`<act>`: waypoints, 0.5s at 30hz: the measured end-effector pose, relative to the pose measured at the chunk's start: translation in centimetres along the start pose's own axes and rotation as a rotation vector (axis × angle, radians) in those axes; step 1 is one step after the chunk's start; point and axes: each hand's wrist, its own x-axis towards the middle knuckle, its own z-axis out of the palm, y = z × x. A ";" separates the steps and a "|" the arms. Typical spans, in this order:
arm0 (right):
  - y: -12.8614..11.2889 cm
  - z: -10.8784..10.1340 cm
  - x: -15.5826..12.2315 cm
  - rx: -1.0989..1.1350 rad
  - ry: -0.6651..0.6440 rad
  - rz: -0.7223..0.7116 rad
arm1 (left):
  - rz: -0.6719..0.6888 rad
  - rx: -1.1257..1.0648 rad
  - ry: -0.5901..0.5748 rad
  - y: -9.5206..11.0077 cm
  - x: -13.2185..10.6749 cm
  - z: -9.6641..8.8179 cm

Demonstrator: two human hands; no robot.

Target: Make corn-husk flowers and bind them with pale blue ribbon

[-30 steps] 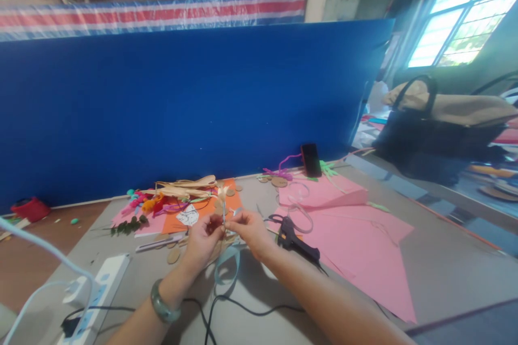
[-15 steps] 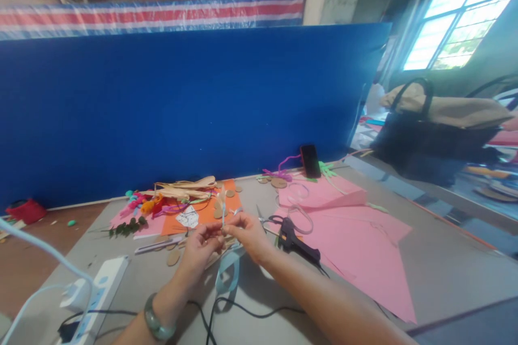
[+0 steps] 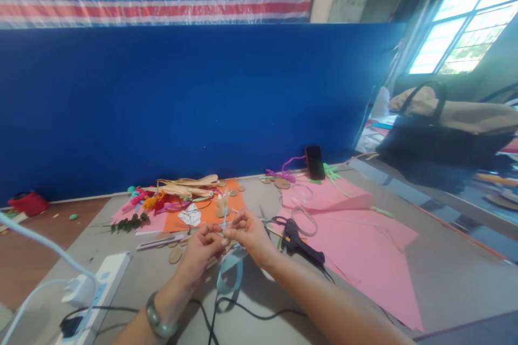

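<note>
My left hand [image 3: 201,251] and my right hand [image 3: 250,233] meet over the grey table [image 3: 437,275]. Both pinch a thin upright stem topped by a small pale straw flower [image 3: 223,202]. A light blue ribbon [image 3: 229,275] hangs from the stem in a loop below my hands. I wear a green bangle [image 3: 157,322] on the left wrist.
A black glue gun [image 3: 301,245] and scissors [image 3: 270,221] lie right of my hands on pink paper sheets [image 3: 364,248]. Orange paper [image 3: 210,211] with straw strips, colourful bits and wooden discs sits behind. A white power strip [image 3: 97,285] lies left. A phone [image 3: 314,162] leans on the blue partition [image 3: 194,102].
The view has shifted slightly. My hands stay together on the stem, with the ribbon loop hanging a little lower.
</note>
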 end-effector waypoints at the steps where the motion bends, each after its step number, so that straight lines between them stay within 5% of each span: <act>1: 0.0 0.0 0.0 -0.009 -0.003 0.001 | 0.002 0.004 0.013 0.0 0.0 0.0; 15: 0.3 -0.1 0.0 -0.051 0.002 -0.007 | 0.023 0.024 0.092 0.3 -0.3 0.7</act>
